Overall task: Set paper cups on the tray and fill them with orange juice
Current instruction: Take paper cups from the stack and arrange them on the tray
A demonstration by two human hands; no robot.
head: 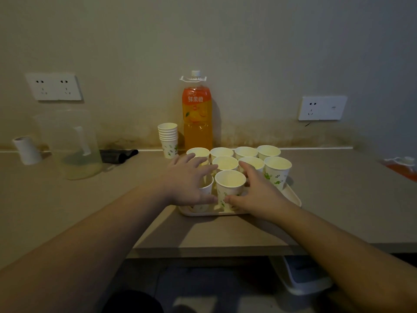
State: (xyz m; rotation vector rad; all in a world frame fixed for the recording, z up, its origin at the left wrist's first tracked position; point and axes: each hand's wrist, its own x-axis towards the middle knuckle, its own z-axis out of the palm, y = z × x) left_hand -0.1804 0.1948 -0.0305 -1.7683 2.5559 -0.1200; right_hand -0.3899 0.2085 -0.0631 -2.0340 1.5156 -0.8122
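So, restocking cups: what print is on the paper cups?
White with green leaf sprigs, clearest in the head view on the front cup.

We see both hands around the front paper cup [230,187] on the tray [293,196]: the left hand [189,181] spreads open over neighbouring cups, the right hand [257,190] cups its side. Behind stand an orange juice bottle [197,114] and a stack of cups [168,140] on the surface [338,199].
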